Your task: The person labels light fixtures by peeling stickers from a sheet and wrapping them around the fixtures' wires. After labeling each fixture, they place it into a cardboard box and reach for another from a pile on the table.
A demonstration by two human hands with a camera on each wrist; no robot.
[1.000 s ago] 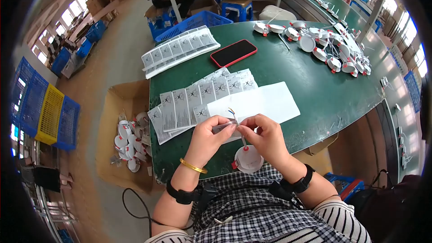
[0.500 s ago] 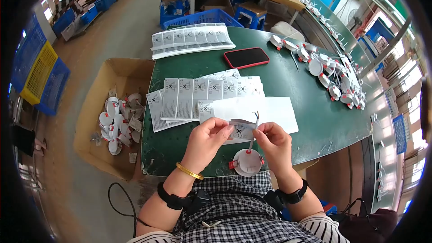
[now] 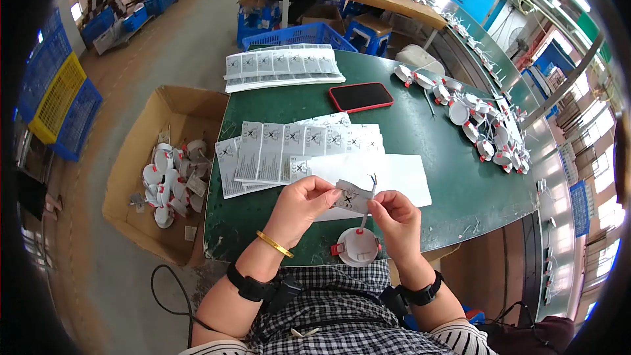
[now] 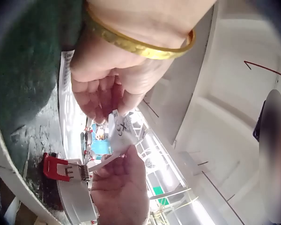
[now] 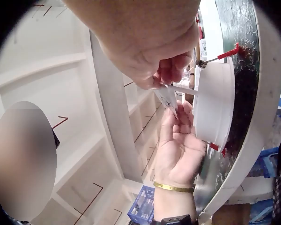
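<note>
A small printed silver-grey label (image 3: 353, 197) is stretched between the hands. The left hand (image 3: 303, 207) pinches its left end between thumb and fingers. At its other end, the right hand (image 3: 397, 221) pinches the label and the grey cable (image 3: 365, 215). Bare wire ends stick up above the fingers. The cable runs down to a round white lamp (image 3: 361, 247) with red clips, at the table's near edge. In the left wrist view the label (image 4: 120, 132) spans from the left fingers to the cable. In the right wrist view the lamp (image 5: 214, 104) stands beside the right hand (image 5: 152, 51).
Label sheets (image 3: 266, 152) and a white backing sheet (image 3: 409, 179) lie beyond the hands. Farther back are another label stack (image 3: 282, 67), a red-edged phone (image 3: 361, 96) and several lamps (image 3: 459, 114). A cardboard box (image 3: 125, 177) of lamps stands left of the table (image 3: 453, 217).
The label, mostly hidden between the fingers at first, now shows stretched out from the left hand to the cable. The hands have moved slightly apart, and the head view has shifted.
</note>
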